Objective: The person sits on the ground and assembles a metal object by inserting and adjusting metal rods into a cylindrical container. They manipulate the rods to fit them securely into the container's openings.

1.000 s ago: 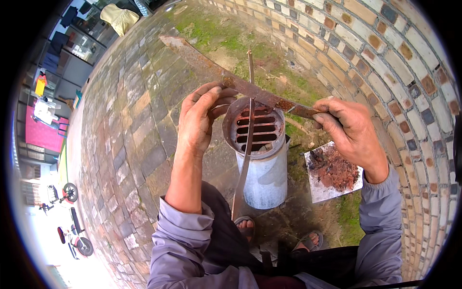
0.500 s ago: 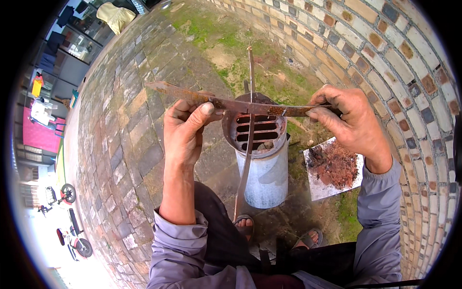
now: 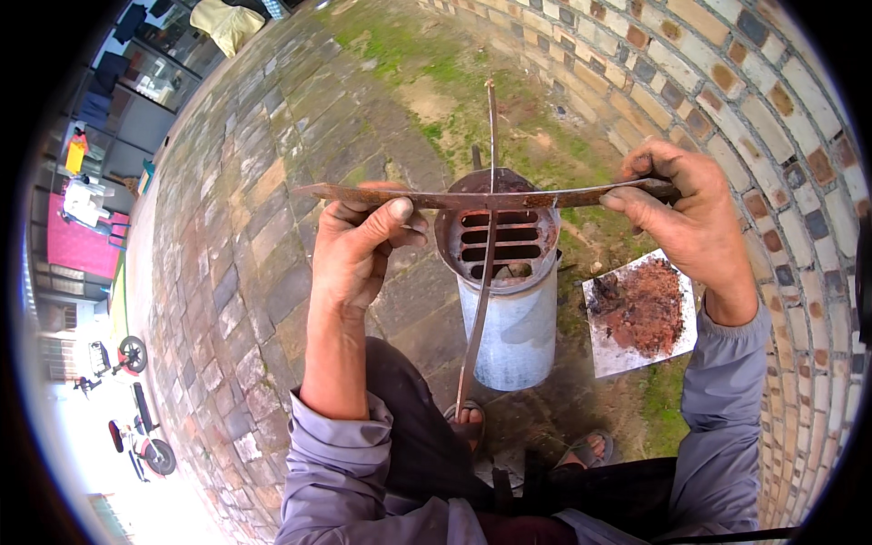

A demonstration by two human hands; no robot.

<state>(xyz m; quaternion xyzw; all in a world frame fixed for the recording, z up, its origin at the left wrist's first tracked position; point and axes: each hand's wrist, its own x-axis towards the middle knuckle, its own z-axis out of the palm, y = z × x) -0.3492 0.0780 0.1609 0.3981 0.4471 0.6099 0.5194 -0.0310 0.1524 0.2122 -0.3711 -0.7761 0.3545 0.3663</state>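
Two flat, rusty metal strips joined as a cross (image 3: 454, 201) are held up before me. Its crosswise strip bows slightly, and the other strip runs from far to near, its near end by my left foot. My left hand (image 3: 350, 250) pinches the crosswise strip near its left end, thumb on the near face. At the right end my right hand (image 3: 699, 218) grips the same strip between thumb and fingers. Below the cross stands a pale blue-white cylindrical stove (image 3: 513, 341) with a slotted, rusty grate (image 3: 500, 252) in its top.
Right of the stove lies a white sheet (image 3: 610, 363) bearing reddish-brown crumbly debris (image 3: 640, 309). A brick wall (image 3: 799, 209) curves along the right. Mossy paving (image 3: 254, 236) spreads left, with parked two-wheelers (image 3: 145, 436) at its far edge. My sandalled feet (image 3: 590, 448) are near the stove.
The cross has shifted a little right in view along with the stove and sheet. My right hand has moved right and slightly up, its fingers lifted more; both hands keep their hold.
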